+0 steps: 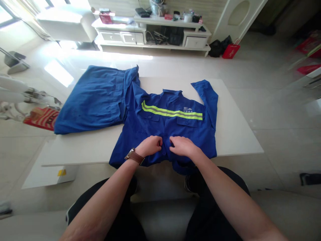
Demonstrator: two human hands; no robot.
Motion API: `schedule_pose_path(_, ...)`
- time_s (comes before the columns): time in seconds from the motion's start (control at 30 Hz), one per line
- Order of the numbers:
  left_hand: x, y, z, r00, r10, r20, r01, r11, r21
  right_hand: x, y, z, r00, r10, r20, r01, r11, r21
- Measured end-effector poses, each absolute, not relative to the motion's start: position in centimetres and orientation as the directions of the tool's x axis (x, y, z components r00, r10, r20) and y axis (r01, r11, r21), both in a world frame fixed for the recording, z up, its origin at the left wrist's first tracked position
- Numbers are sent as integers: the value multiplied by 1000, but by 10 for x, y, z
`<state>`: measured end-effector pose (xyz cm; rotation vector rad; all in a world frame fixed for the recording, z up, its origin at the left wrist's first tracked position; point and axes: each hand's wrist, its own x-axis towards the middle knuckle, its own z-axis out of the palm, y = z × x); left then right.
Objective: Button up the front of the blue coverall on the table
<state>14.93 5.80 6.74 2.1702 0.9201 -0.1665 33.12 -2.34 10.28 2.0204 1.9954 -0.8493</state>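
Observation:
A blue work jacket (pixel 155 130) lies front side up on a white table, its collar at the far side. A yellow-green and grey reflective stripe (pixel 173 112) crosses its chest, above two buttoned pocket flaps. My left hand (pixel 150 145), below a brown-strapped wristwatch, is closed on the lower front just left of the button line. Just right of that line, my right hand (pixel 183 146) is also closed on the jacket; the pinched cloth is mostly hidden by the fingers. The sleeve on the right (pixel 209 100) is bent, and the jacket's hem hangs over the near edge.
A folded blue garment (pixel 92 97) lies on the left of the white table (pixel 235 134), touching the jacket's sleeve. A red striped bag (pixel 41 117) is beside it. Beyond stands a white TV cabinet (pixel 115 36) with clutter on top; a red bag (pixel 231 51) rests on the floor.

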Motion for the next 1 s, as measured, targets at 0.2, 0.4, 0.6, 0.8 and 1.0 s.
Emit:
schedule_pose_path(0.2,161,52,63,678,712,-182,689,-528,497,328,-8,92,37,883,-467,962,-159,-224)
schedule_pose_path(0.4,164,49,61,682,696,-226,719,-582,380,321,3,70,-30,864,-502,958,-119,-262)
schedule_pose_path(0.6,165,57,61,617,709,-342,774,-468,427,317,3,61,-59,914,-401,945,-77,-317)
schedule_pose_path(0.8,171,59,59,558,797,-232,748,-362,557,325,6,68,59,983,-172,806,-149,-572)
schedule_pose_path(1.0,173,61,51,541,841,-14,637,-399,660,336,11,71,142,983,-117,642,-182,-745)
